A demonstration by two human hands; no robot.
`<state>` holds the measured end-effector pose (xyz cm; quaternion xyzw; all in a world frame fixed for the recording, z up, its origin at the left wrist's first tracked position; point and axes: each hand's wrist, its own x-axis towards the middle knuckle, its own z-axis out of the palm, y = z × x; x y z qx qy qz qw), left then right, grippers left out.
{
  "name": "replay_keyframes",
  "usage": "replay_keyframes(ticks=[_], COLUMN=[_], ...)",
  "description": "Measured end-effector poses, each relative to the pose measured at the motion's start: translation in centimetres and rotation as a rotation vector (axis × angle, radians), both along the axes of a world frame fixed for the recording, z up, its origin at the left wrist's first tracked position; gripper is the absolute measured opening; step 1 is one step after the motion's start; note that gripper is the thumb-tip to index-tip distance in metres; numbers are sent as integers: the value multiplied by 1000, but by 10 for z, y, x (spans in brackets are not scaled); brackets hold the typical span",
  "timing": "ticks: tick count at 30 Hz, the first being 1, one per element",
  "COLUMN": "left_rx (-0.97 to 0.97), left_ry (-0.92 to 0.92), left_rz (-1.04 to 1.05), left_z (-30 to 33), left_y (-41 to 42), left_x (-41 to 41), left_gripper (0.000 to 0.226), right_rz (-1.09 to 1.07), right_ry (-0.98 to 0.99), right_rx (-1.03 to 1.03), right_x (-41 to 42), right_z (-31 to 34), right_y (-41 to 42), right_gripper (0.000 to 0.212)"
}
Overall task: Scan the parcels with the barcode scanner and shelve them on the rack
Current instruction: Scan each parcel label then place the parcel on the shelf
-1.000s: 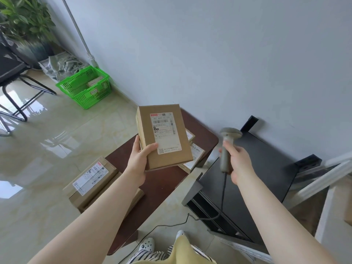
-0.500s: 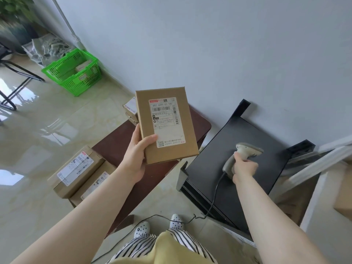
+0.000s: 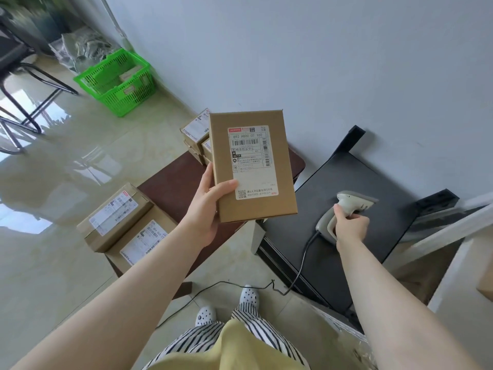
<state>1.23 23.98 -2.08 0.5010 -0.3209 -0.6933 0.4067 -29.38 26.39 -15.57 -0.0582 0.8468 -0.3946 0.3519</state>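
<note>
Above the brown table (image 3: pixel 170 188), a labelled parcel (image 3: pixel 252 166) is gripped along its lower left edge by the left hand (image 3: pixel 208 206). To the table's right, the barcode scanner (image 3: pixel 344 212) is held by its handle in the right hand (image 3: pixel 349 228) on the black rack top (image 3: pixel 378 180).

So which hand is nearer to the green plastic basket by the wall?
Left. The left hand, holding the brown cardboard parcel, is below and right of the green plastic basket; the right hand, gripping the grey barcode scanner, is farther right.

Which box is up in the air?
The flat parcel in the left hand, label facing up; the other boxes rest on the brown table.
</note>
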Motion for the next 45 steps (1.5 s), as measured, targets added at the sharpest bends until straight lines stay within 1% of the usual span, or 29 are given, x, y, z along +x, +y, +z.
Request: replay_keyframes(ticks=[2,4,6,7,8,9,11,12,13,15,16,17,19,21,23,25,28,33,35,40,45], left_rx=[-17,-37,-50,-63,-79,-92,-101,-107,-117,-138,-140,-133,-112,-104,-79,-53,-25,-24,-25,-58,-73], left_ry=[4,7,2,2,9,17,34,43,48,48,52,60,70,57,60,72,97,89,88,90,114], left_rz=[-9,-22,-30,-34,-37,-38,-35,-37,-42,-58,-66,-71,-80,-109,-144,-175,-240,-336,-357,-419,-457], left_z=[4,9,12,14,17,19,22,24,25,26,27,27,25,19,10,0,-10,-10,-5,4,5], left_y=[1,6,6,8,12,16,26,33,41,59,71,83,112,144,178,212,259,308,327,374,440], left_x=[1,2,1,0,-1,0,2,4,6,12,15,19,30,41,49,52,45,11,-11,-81,-175], left_gripper=[67,72,78,79,79,81,86,87,85,81,82,87,92,83,73,65,65,67,67,63,64], right_rz=[-1,-36,-31,8,64,130,279,373,473,643,708,741,744,735,715,689,644,537,507,420,425], right_ry=[-7,-15,53,91,100,78,-52,-141,-230,-363,-397,-410,-453,-490,-485,-476,-458,-460,-447,-434,-384], right_rx=[-1,17,17,-36,-131,-258,-449,-500,-525,-513,-496,-475,-443,-409,-364,-327,-288,-297,-321,-378,-402], right_x=[0,3,12,20,31,44,74,88,99,117,124,129,139,148,156,160,154,125,106,40,-52], right_z=[6,14,28,40,55,69,107,125,138,157,162,162,161,157,152,145,139,136,140,149,154], right_y=[1,4,-2,-4,-3,-1,9,19,30,56,70,85,116,152,192,233,288,354,378,436,507], right_gripper=[57,58,48,43,41,38,36,43,53,74,78,76,62,49,47,53,70,79,83,72,86])
